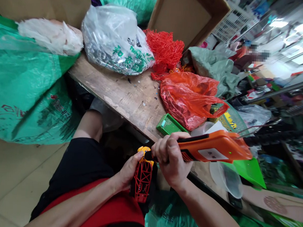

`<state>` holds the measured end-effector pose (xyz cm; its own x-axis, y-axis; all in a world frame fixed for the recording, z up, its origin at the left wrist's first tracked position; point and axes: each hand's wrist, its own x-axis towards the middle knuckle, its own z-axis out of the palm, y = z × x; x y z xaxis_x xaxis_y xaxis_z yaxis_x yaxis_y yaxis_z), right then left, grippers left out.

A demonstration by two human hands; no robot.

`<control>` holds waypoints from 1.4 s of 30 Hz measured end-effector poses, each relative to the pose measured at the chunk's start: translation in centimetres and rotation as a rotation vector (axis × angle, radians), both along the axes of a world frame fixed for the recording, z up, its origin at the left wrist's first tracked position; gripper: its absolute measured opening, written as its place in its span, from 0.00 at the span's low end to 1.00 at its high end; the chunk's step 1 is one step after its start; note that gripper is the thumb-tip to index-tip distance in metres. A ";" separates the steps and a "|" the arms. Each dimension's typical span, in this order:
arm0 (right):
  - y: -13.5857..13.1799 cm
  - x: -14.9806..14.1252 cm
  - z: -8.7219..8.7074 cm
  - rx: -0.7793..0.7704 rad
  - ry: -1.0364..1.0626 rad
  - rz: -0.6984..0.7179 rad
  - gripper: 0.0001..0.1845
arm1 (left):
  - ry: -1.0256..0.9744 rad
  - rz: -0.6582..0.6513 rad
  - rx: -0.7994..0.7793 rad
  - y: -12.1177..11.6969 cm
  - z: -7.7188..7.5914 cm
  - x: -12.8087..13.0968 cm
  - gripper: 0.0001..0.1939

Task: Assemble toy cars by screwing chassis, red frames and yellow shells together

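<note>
In the head view, my left hand [129, 169] is closed around a toy vehicle with a red lattice frame [142, 181] and a yellow end, held low in front of my body. My right hand [173, 159] grips an orange and black electric screwdriver [212, 147] lying nearly level. Its dark tip end reaches the yellow part of the toy; whether it sits on a screw is hidden. A small green light shows on the tool's body. Just beyond my right hand, a small green basket [171, 124] rests near the table edge.
On the wooden table [132, 96] are a clear bag of metallic-looking parts [116, 39], red lattice pieces [165, 49] and a red plastic bag [189, 98]. A clear tub [226, 179] and a green scoop-like tray [250, 171] stand right. A large green sack [30, 86] is left.
</note>
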<state>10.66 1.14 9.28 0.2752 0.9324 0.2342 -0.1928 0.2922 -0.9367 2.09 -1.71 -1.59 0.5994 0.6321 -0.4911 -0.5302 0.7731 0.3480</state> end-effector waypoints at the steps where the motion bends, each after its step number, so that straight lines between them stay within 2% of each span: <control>1: 0.1 0.0 -0.1 -0.009 0.012 -0.002 0.10 | -0.006 -0.013 -0.004 0.1 0.0 0.0 0.25; 4: 0.3 0.2 0.6 -0.041 0.040 0.013 0.09 | -0.035 -0.058 0.003 0.6 0.2 0.2 0.26; 7: 0.9 1.1 2.6 -0.010 0.045 0.014 0.10 | -0.044 -0.119 0.048 1.0 0.6 0.4 0.30; 10: 2.3 2.9 4.8 0.079 -0.005 -0.061 0.11 | 0.000 -0.161 0.065 1.1 0.7 0.4 0.35; 12: 3.7 4.4 5.5 0.128 -0.050 -0.155 0.12 | 0.031 -0.183 0.053 0.9 0.5 0.3 0.36; 16: 7.1 7.1 4.3 0.189 -0.108 -0.319 0.13 | 0.044 -0.235 0.037 0.8 0.2 0.0 0.38; 22: 10.0 8.5 1.7 0.167 -0.111 -0.337 0.16 | 0.028 -0.249 0.036 0.9 0.4 -0.3 0.37; 34: 10.8 8.4 1.0 0.133 -0.058 -0.329 0.18 | 0.012 -0.234 -0.001 1.2 0.7 -0.6 0.34; 42: 10.7 8.3 1.0 0.131 -0.043 -0.341 0.17 | 0.019 -0.258 -0.052 1.6 0.5 -0.7 0.36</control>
